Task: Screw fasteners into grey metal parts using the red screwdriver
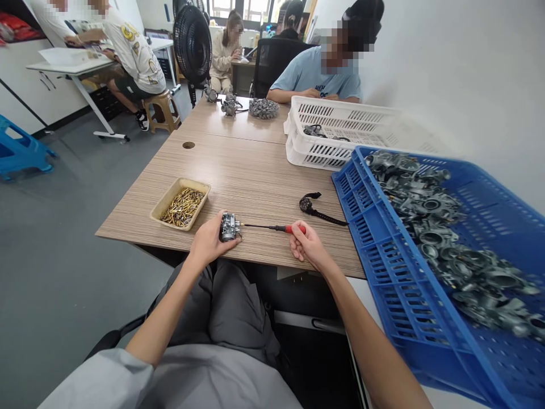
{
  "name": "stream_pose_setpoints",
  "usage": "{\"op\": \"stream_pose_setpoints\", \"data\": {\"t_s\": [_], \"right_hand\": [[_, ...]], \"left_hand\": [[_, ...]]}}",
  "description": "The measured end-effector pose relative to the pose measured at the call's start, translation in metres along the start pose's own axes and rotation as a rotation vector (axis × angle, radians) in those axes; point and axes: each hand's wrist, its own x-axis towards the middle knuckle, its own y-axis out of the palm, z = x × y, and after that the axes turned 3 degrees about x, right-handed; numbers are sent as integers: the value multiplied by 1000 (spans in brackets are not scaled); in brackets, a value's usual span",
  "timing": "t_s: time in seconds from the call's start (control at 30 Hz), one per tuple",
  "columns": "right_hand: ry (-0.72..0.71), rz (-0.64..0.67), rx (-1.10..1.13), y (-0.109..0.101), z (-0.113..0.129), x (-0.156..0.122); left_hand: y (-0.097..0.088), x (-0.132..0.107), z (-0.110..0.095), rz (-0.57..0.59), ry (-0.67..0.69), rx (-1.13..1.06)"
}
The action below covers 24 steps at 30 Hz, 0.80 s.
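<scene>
My left hand (209, 238) is closed around a small grey metal carburetor (230, 226) near the front edge of the table. In my right hand (309, 243) is a screwdriver (276, 228) with a red and black handle, held level. Its thin dark shaft points left, and the tip meets a brass-coloured piece at the carburetor's right side; how it sits there is too small to tell. Just left of the carburetor stands a cream plastic tray (155, 215) holding many small brass parts (184, 206).
A blue crate (383, 272) of metal carburetor bodies (443, 221) stands at right, with a white crate (315, 153) behind it. A black wristwatch (307, 204) lies on the wooden table (247, 159). Across it sits a co-worker (319, 74), near a bag of grey parts (263, 108).
</scene>
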Motion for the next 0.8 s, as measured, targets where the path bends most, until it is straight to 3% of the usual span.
{"op": "stream_pose_setpoints", "data": {"t_s": [0.53,0.8], "right_hand": [[-22,28,52,1,2,-1],[-15,-20,8,3,1,0]], "left_hand": [[-1,0,-1,-1,2,-13],[-1,0,-1,-4,10,-5]]}}
